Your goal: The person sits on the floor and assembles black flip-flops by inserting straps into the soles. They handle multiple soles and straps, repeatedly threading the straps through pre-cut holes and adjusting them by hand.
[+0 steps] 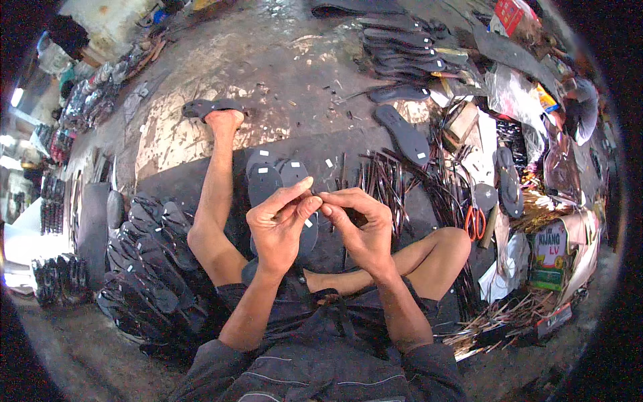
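Observation:
In front of my lap, my left hand and my right hand meet fingertip to fingertip. Both are closed in a pinch. A tiny dark bit seems to show between them, too small to name. Just beyond and below the left hand lie several black sandal soles with small white labels, partly hidden by that hand. Thin dark strips are spread on the dark mat past the right hand. A single black sole lies beyond those strips.
Finished-looking black sandals are heaped at my left. Orange-handled scissors rest at the right, near a green tin and cut scraps. More soles lie in a row at the far right. Another person is at the right edge.

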Demonstrator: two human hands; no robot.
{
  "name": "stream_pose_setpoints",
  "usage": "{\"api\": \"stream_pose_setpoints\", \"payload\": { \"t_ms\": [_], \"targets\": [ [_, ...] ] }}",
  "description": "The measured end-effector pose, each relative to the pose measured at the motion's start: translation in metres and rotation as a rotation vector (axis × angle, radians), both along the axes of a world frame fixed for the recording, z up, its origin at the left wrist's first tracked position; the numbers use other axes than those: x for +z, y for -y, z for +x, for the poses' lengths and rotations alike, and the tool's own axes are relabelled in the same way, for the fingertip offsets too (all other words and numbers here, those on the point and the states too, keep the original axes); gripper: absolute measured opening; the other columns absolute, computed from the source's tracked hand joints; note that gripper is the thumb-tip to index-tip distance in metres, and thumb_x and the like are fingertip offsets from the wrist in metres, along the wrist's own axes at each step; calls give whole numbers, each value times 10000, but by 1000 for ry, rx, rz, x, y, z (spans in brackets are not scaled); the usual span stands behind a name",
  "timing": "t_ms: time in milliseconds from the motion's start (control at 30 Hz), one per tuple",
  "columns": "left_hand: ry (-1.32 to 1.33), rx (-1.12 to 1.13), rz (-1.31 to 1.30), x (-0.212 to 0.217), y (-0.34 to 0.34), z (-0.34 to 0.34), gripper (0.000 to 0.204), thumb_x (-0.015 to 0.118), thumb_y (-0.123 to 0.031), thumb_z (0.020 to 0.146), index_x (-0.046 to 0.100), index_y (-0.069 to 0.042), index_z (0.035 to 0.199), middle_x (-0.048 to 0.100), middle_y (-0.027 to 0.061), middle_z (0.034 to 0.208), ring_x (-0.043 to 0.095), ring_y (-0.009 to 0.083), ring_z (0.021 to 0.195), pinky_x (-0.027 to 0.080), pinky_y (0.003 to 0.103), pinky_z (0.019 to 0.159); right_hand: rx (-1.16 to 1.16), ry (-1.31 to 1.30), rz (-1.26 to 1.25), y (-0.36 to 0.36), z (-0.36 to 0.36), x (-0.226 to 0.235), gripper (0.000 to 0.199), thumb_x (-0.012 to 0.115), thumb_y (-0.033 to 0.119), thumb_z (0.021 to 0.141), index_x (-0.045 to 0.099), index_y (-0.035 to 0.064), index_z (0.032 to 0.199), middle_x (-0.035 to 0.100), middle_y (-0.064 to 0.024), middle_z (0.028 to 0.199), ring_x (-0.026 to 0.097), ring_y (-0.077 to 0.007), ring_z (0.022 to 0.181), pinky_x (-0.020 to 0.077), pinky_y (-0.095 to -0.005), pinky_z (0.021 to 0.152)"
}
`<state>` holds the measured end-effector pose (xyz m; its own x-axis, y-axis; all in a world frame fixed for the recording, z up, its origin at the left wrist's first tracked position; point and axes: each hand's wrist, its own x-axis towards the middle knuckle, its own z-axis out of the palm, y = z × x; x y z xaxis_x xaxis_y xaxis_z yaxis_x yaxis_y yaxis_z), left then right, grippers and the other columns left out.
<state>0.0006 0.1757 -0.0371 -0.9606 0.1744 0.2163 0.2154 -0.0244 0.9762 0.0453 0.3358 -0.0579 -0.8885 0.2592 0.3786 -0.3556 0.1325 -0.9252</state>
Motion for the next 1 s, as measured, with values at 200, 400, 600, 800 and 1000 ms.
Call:
{"api": "stream_pose_setpoints", "payload": {
  "t_ms": [200, 400, 600, 800, 1000],
  "targets": [
    [6, -15, -172, -26, 0, -16, 123, 744, -48, 1047, 826, 13, 1116, 815, 85, 1082, 724, 118, 978, 588, 309, 882, -249, -65, 639, -13, -6, 2, 245, 919, 140, 812, 813, 86, 1026, 760, -63, 912, 728, -247, 813, 597, -385, 702],
    [112, 378, -909, -194, 87, -84, 909, 801, -440, 1005, 411, 122, 1603, 475, 375, 1617, 473, 474, 1515, 352, 531, 1276, -215, -20, 1050, -32, -33, -31, 193, 761, 288, 963, 716, 108, 1013, 699, -59, 939, 721, -264, 915, 609, -414, 786],
    [-131, 375, -677, -155, 32, -86, 601, 816, -129, 984, 551, 24, 1501, 676, 242, 1388, 719, 369, 1154, 561, 455, 1035, -186, 95, 1062, -47, -36, -17, 199, 746, 287, 984, 741, 98, 1044, 749, -92, 1018, 751, -290, 957, 623, -430, 820],
    [272, 51, -257, -3, 29, -29, 325, 697, -93, 1069, 666, 12, 1374, 743, 71, 1212, 689, 134, 1070, 565, 306, 948, -58, 490, 69, -54, -7, -3, 95, 775, 96, 1023, 765, 6, 1052, 744, -36, 822, 679, -84, 777, 550, -288, 672],
    [186, -46, -161, 11, 24, 6, 273, 672, -83, 1108, 653, 51, 1345, 746, 67, 1188, 660, 88, 1078, 548, 252, 915, -51, 310, 28, 17, -6, 16, 189, 817, 137, 1006, 809, -36, 1081, 814, -74, 913, 709, -99, 829, 573, -286, 760]
  ]
}}
